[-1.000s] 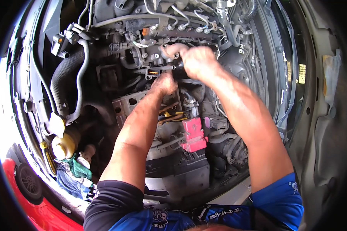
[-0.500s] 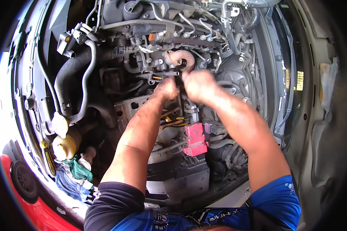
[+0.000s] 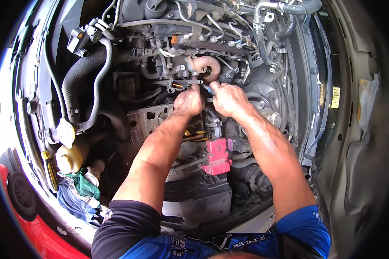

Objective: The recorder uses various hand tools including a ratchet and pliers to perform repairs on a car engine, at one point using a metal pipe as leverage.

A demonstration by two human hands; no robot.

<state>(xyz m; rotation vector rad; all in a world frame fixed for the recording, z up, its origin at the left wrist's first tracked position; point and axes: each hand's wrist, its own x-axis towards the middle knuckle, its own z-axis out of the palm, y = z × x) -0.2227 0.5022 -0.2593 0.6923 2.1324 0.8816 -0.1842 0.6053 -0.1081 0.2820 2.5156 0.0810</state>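
My left hand (image 3: 188,102) is closed low in the engine bay, its fingers reaching up under a thin metal pipe (image 3: 183,82); what they grip is hidden. Beside it, my right hand (image 3: 229,99) is closed around a slim bluish tool (image 3: 209,90), just below a curved, rust-tinted metal pipe (image 3: 210,65). A small black fitting with an orange strip (image 3: 177,85) sits just above my left hand. Under my wrists lie a metal tray (image 3: 142,125) and yellow-handled pliers (image 3: 193,134).
A red fuse-box cover (image 3: 217,157) sits between my forearms. At left are thick hoses (image 3: 75,77), a cream reservoir (image 3: 69,157), a yellow-handled screwdriver (image 3: 48,166) and rags (image 3: 80,194). Metal fuel lines (image 3: 207,30) cross the top; the body edge (image 3: 354,129) curves along the right.
My right hand has come down from the curved pipe to beside my left hand, and the tool now shows in it. My left hand has shifted slightly. The view has moved a little.
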